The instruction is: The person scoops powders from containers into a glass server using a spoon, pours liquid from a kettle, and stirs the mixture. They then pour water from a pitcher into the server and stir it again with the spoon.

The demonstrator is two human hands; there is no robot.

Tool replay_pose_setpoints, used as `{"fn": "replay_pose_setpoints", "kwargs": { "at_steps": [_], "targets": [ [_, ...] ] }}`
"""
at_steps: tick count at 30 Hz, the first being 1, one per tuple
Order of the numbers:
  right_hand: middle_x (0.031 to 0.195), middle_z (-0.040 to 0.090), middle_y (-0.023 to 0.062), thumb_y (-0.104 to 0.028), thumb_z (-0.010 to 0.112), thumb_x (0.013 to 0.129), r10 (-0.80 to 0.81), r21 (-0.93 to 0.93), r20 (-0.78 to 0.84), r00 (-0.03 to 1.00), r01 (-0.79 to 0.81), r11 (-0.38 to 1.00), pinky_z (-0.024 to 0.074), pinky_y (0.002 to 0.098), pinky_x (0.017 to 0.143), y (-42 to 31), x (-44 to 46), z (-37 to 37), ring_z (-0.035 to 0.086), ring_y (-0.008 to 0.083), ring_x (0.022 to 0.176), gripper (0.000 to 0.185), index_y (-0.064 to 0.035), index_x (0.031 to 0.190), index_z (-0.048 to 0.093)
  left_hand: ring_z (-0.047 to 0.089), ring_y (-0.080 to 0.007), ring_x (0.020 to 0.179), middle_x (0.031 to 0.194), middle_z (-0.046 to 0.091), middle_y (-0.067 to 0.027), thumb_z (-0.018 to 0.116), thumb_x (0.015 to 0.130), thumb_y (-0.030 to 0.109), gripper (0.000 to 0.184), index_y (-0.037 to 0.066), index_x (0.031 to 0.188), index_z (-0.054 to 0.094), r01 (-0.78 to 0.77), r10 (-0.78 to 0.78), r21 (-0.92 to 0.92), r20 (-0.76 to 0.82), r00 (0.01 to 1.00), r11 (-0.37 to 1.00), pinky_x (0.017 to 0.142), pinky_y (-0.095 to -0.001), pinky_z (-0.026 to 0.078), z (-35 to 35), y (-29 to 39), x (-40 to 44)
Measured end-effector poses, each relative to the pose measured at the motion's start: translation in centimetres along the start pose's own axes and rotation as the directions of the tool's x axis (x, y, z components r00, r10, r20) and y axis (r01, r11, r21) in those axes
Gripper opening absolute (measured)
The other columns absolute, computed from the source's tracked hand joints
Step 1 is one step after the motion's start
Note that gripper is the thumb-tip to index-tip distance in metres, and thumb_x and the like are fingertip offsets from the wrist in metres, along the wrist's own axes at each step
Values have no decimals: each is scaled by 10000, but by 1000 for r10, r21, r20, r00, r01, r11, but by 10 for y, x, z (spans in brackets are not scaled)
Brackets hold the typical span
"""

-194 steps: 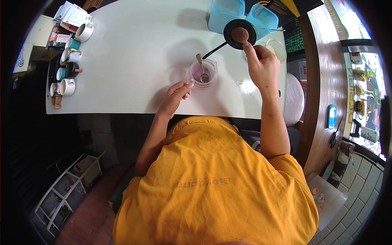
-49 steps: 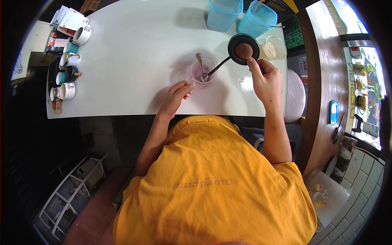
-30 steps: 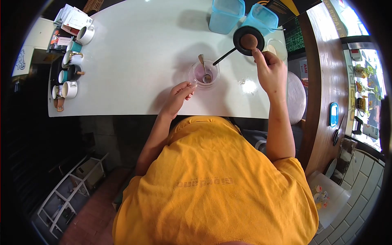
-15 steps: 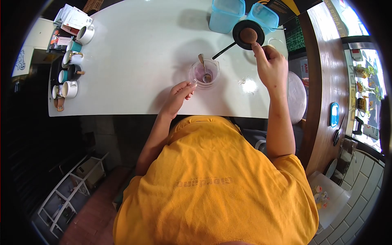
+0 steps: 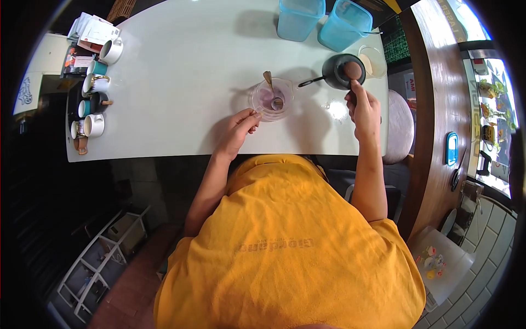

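Note:
My left hand pinches the near-left side of a clear glass measuring cup, probably by its handle, which the fingers hide. Something purplish lies inside the cup, and a metal spoon leans in it. My right hand is closed round the handle of a black gooseneck kettle with a brown lid knob. The kettle's thin spout points left, just right of the measuring cup and apart from it. No stream of liquid shows at the spout tip.
Two blue plastic containers stand at the back. Behind the kettle is a clear cup with pale contents. Several mugs line the white table's left end. A rounded grey seat sits beyond its right edge.
My right hand has drawn the kettle right and nearer to me, so its spout has left the measuring cup's rim. The left hand stays on the cup. The view has shifted slightly.

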State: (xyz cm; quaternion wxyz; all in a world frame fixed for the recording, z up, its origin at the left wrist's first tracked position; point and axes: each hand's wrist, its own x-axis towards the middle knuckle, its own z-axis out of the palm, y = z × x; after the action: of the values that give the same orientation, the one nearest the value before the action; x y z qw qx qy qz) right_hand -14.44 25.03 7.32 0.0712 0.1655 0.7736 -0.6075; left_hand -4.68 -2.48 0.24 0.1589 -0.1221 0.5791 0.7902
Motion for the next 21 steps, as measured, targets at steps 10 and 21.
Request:
{"fn": "replay_pose_setpoints", "kwargs": {
  "at_steps": [10,21],
  "targets": [
    [557,456,-37,-414,613,893,171,103,-115,979,-159,982,265,209,437,40,-10,-11,372,42,463,431,-36,691,580,397,-61,702,729,452,53,543,939,234,214,124,759,507,6,-6,5,19,1000,1000,665,-226,318,1,-1,1],
    [538,424,-42,-454,575,892,236,181,-93,967,-216,959,187,217,378,62,-2,-14,306,43,397,427,-57,738,540,408,-56,710,733,460,54,547,935,226,182,127,784,523,19,-19,1,32,999,1000,683,-220,325,-2,-3,3]
  ]
}}
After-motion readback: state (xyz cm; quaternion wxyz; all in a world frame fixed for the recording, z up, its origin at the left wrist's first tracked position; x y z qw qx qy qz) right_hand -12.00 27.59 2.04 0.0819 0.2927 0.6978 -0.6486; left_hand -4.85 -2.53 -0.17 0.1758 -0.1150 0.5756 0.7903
